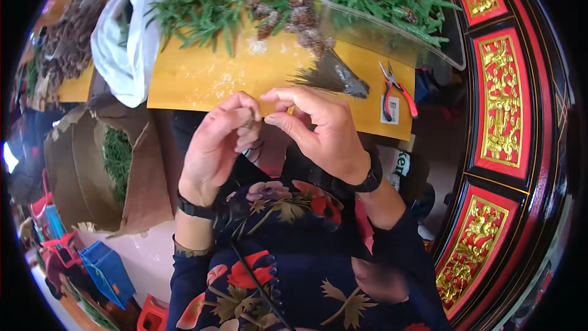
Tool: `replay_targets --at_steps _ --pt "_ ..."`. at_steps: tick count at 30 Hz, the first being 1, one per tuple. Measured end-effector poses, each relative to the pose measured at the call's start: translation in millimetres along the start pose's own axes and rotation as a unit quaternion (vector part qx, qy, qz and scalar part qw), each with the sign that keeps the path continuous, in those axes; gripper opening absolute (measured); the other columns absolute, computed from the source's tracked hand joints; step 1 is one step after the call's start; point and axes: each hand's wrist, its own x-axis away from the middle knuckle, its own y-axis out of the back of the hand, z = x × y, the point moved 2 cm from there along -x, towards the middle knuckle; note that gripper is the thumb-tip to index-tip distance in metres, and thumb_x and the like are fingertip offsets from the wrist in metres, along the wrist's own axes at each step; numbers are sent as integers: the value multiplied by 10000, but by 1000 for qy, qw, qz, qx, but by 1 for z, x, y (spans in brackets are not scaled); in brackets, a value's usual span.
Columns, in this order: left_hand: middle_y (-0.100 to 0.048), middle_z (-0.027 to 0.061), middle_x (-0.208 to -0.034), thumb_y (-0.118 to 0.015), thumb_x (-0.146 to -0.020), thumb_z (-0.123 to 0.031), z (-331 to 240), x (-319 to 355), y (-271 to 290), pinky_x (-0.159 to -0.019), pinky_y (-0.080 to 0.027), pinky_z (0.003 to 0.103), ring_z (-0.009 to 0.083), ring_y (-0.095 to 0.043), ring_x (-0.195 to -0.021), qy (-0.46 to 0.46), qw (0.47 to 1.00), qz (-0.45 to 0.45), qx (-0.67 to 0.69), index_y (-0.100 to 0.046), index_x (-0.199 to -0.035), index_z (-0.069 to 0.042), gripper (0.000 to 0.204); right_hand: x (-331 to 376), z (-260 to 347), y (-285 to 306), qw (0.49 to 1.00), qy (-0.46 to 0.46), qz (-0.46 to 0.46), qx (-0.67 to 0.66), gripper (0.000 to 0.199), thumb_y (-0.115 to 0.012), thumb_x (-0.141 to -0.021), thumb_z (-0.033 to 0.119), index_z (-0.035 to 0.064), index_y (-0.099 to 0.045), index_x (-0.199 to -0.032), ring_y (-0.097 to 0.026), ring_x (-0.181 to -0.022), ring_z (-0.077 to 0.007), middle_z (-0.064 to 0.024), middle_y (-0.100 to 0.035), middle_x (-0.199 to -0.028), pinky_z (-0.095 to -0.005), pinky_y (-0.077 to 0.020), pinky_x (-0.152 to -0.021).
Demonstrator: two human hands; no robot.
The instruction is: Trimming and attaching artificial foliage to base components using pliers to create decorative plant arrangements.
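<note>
Pinches a small brownish piece (pixel 250 116), partly hidden, in the left hand (pixel 214 138); curls the right hand (pixel 324 125) close beside it, cannot tell whether gripping. Faces thin stems (pixel 334 75) and red-handled pliers (pixel 392 79) on the yellow surface (pixel 196 83), then pinecones (pixel 301 17), green sprigs (pixel 208 9), clear bin (pixel 361 32).

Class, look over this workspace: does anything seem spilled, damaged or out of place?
White flakes lie scattered on the yellow table, just beyond the left hand, as if shed or spilled. The cardboard box at the left has a ragged, torn-looking edge.
</note>
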Motion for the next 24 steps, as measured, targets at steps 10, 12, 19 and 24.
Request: replay_targets --at_steps 10,12,19,24 --pt "-406 -50 -689 -512 -923 -141 -19 80 55 -527 -263 209 59 -339 -583 33 999 26 22 -559 -924 -43 109 5 54 -74 953 241 95 155 210 -721 -767 -4 47 -701 -970 -659 -800 -224 -111 -662 -1053 -294 -521 -645" --pt "-409 -51 -702 -506 -920 -144 -21 90 67 -526 -260 209 58 -337 -587 57 997 41 42 -557 -940 -48 110 -1 56 -85 927 301 126 186 231 -734 -753 19 59 -700 -978 -660 -816 -233 -108 -655 -1082 -312 -529 -652" --pt "-407 -55 -725 -502 -916 -151 -34 105 88 -526 -259 210 52 -336 -599 99 994 44 31 -548 -966 -49 122 -13 61 -107 900 336 206 188 237 -734 -748 31 49 -680 -978 -657 -806 -252 -100 -668 -1012 -343 -526 -659" --pt "-420 -53 -736 -507 -913 -139 -46 92 106 -534 -270 205 51 -352 -610 109 993 43 14 -541 -976 -46 117 -29 53 -118 907 309 206 198 209 -719 -760 21 35 -661 -960 -651 -783 -259 -90 -666 -935 -342 -519 -657"
